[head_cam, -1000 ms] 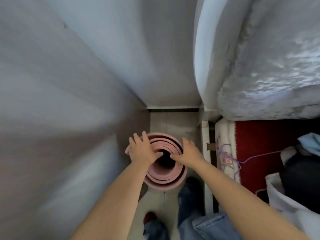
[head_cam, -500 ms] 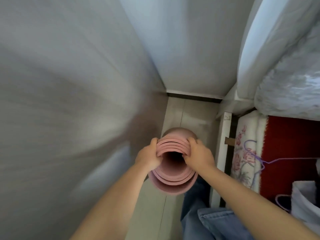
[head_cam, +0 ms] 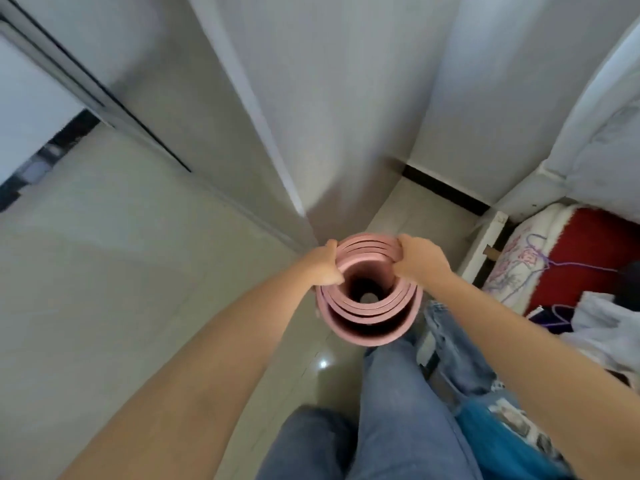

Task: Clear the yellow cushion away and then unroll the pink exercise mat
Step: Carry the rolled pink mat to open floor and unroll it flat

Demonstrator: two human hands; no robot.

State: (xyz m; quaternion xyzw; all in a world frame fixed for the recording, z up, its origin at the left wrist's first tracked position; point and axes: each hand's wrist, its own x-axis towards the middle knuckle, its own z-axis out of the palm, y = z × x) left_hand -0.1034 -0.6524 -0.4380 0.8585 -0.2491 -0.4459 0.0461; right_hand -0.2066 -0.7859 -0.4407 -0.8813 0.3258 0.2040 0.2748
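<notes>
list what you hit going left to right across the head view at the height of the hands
floor tiles → left hand → pink mat, rolled, gripped at its top rim → right hand → white bed frame post → flowered blanket → red cloth

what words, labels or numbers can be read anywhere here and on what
None can be read.
Pink mat, held at its top by the left hand and right hand: no print shows.
White post by the bed: a small dark mark near its top, too small to read.
Flowered cloth: pattern only, no words.
</notes>
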